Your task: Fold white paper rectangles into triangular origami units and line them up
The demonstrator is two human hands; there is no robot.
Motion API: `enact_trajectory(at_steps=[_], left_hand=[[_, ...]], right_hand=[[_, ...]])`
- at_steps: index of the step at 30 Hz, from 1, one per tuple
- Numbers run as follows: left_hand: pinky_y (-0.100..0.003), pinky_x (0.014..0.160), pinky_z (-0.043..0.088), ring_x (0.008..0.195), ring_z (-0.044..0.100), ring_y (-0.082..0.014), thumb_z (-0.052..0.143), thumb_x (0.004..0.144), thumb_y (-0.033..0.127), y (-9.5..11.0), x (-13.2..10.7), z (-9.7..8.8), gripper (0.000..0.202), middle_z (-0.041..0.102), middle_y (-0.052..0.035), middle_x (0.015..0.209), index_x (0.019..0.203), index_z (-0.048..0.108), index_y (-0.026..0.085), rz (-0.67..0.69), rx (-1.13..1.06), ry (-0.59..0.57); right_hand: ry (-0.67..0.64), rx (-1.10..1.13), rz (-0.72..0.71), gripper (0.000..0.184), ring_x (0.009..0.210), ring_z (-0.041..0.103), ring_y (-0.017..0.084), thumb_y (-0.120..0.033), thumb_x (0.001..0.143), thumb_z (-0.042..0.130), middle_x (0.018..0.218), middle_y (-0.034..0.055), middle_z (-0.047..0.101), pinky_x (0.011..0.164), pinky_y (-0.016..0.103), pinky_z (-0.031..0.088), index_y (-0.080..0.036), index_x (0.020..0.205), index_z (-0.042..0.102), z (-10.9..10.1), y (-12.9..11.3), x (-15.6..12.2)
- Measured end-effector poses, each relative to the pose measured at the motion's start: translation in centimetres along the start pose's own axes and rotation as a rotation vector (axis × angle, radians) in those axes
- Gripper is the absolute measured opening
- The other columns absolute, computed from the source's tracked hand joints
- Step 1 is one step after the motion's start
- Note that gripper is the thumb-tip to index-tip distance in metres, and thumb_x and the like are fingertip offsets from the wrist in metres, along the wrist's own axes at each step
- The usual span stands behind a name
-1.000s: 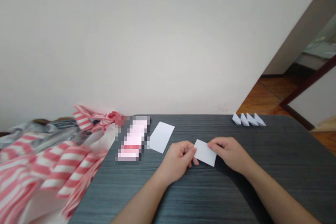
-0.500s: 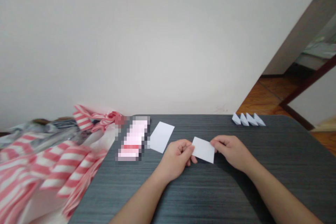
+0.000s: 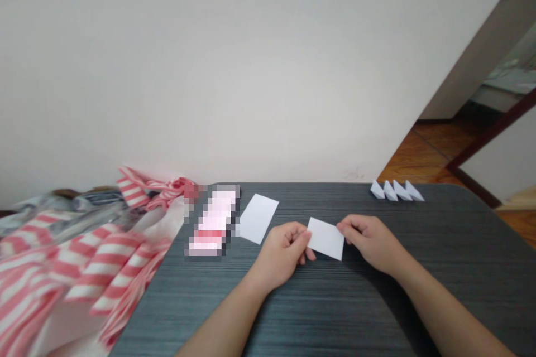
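A small white sheet of paper [image 3: 325, 239] is stretched between my two hands, tilted a little above the dark table. My left hand [image 3: 285, 252] pinches its left edge between thumb and fingers. At the opposite edge, near the upper right corner, my right hand [image 3: 368, 240] has its fingers closed in a pinch. Another white sheet [image 3: 258, 218] lies flat on the table, just beyond my left hand. Several folded white paper pieces [image 3: 397, 191] stand in a row at the far right of the table.
A blurred-out pink and white flat object [image 3: 213, 220] rests at the table's left side. Red-and-white striped cloth [image 3: 100, 259] is heaped left of the dark table [image 3: 335, 312]. A pale wall [image 3: 268, 67] stands behind; wooden floor [image 3: 422, 148] shows at the right.
Almost nothing differs. The paper and my right hand have shifted very slightly; both hands keep the same hold.
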State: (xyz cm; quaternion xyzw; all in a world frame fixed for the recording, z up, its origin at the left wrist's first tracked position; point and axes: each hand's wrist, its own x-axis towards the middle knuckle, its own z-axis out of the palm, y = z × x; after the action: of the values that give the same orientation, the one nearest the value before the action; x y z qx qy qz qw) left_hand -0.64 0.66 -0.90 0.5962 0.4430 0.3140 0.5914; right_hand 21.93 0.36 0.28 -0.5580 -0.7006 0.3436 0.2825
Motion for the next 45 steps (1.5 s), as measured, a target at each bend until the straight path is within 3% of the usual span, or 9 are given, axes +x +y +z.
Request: enact_trajectory(at_steps=[10, 19, 27, 30, 36, 41, 45], left_hand=[[-0.02, 0.051, 0.039, 0.049, 0.05, -0.0094, 0.052, 0.092, 0.038, 0.0, 0.1, 0.1, 0.029, 0.064, -0.0003, 0.06, 0.077, 0.059, 0.015, 0.001, -0.018, 0.006], [-0.021, 0.052, 0.04, 0.049, 0.049, -0.0102, 0.051, 0.092, 0.039, -0.3, 0.2, 0.2, 0.03, 0.062, 0.0005, 0.056, 0.075, 0.059, 0.016, -0.004, -0.022, 0.016], [-0.022, 0.057, 0.038, 0.054, 0.051, -0.0112, 0.05, 0.093, 0.037, 0.2, -0.1, 0.0, 0.033, 0.061, 0.0006, 0.057, 0.068, 0.059, 0.016, 0.054, 0.129, -0.03], [-0.022, 0.056, 0.037, 0.054, 0.051, -0.0113, 0.051, 0.093, 0.037, 0.4, -0.2, 0.0, 0.033, 0.06, 0.0008, 0.056, 0.07, 0.06, 0.016, 0.059, 0.127, -0.028], [-0.022, 0.052, 0.036, 0.048, 0.047, -0.0108, 0.05, 0.092, 0.043, 0.7, -0.1, 0.2, 0.031, 0.056, 0.0031, 0.052, 0.08, 0.059, 0.017, 0.051, -0.026, -0.016], [-0.022, 0.054, 0.036, 0.053, 0.049, -0.0114, 0.054, 0.091, 0.039, 1.0, -0.3, 0.0, 0.034, 0.057, 0.0015, 0.055, 0.066, 0.057, 0.017, 0.079, 0.117, -0.024], [-0.022, 0.056, 0.037, 0.055, 0.051, -0.0116, 0.052, 0.092, 0.037, 1.0, -0.4, 0.0, 0.036, 0.054, 0.0018, 0.056, 0.064, 0.056, 0.016, 0.12, 0.172, 0.013]], right_hand=[[-0.023, -0.001, 0.0, 0.031, 0.06, 0.05, 0.014, -0.032, 0.093, 0.049, 0.061, -0.0022, 0.055, 0.057, 0.025, 0.036, -0.018, 0.066, 0.056, 0.1, 0.1, -0.1], [-0.045, 0.028, -0.045, 0.029, 0.065, 0.054, 0.016, -0.029, 0.094, 0.049, 0.066, -0.0005, 0.059, 0.062, 0.027, 0.04, -0.018, 0.069, 0.058, -0.1, 0.0, -0.3], [-0.091, 0.119, -0.112, 0.018, 0.079, 0.061, 0.019, -0.024, 0.092, 0.055, 0.087, 0.0045, 0.07, 0.071, 0.028, 0.045, -0.018, 0.093, 0.072, 0.0, -0.7, -0.3], [-0.12, 0.118, -0.071, 0.016, 0.073, 0.059, 0.018, -0.024, 0.09, 0.057, 0.079, 0.003, 0.068, 0.066, 0.027, 0.043, -0.018, 0.086, 0.071, 0.4, -0.9, -0.4], [-0.029, 0.246, 0.053, 0.018, 0.061, 0.051, 0.014, -0.03, 0.091, 0.055, 0.066, -0.0022, 0.057, 0.059, 0.025, 0.039, -0.018, 0.079, 0.06, 1.2, -0.1, -0.3], [-0.074, 0.439, 0.081, 0.015, 0.054, 0.052, 0.012, -0.031, 0.089, 0.057, 0.06, -0.0045, 0.058, 0.054, 0.023, 0.037, -0.019, 0.08, 0.054, 1.8, 0.0, -0.2], [-0.127, 0.469, 0.112, 0.017, 0.045, 0.047, 0.009, -0.029, 0.089, 0.058, 0.056, -0.0047, 0.061, 0.048, 0.021, 0.033, -0.02, 0.077, 0.05, 1.8, -0.7, -0.5]])
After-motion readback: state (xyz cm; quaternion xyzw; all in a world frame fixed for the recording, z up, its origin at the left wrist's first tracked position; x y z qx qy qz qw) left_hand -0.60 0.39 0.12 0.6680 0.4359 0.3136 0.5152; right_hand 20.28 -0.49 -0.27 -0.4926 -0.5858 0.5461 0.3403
